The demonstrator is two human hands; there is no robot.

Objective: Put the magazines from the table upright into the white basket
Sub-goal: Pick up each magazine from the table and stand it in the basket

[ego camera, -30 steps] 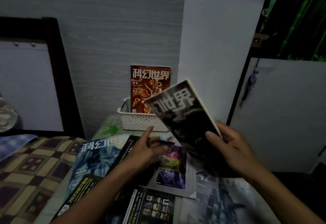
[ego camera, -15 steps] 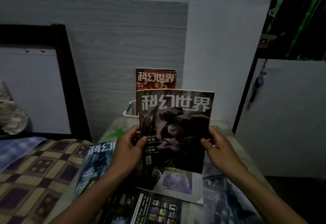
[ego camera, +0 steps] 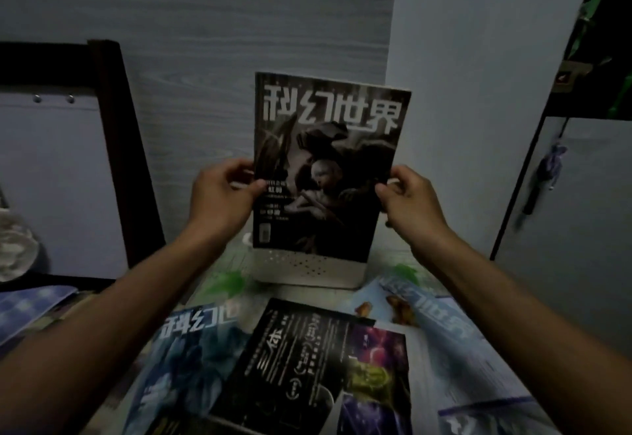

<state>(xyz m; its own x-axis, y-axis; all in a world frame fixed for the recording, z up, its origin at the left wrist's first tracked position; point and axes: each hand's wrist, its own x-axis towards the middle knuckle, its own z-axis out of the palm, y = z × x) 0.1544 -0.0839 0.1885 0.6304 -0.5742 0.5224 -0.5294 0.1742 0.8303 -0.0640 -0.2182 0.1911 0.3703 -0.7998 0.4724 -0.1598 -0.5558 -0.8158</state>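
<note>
I hold a dark grey magazine (ego camera: 328, 167) upright, its lower edge at the rim of the white basket (ego camera: 307, 268). My left hand (ego camera: 222, 195) pinches its left edge and my right hand (ego camera: 407, 200) pinches its right edge. The held magazine hides the orange magazine that stood in the basket. Several magazines lie flat on the table in front: a blue one (ego camera: 191, 359) at left, a black one (ego camera: 294, 366) in the middle, and a pale blue one (ego camera: 441, 332) at right.
The basket stands against a grey wood-grain wall panel (ego camera: 212, 58). A dark wooden bed frame (ego camera: 119, 147) and a checkered blanket (ego camera: 44, 311) lie left. A white cabinet door (ego camera: 574, 229) is on the right.
The dark grey magazine went from tilted in my right hand to upright in both hands, then moved away from me and over the basket, covering the orange magazine.
</note>
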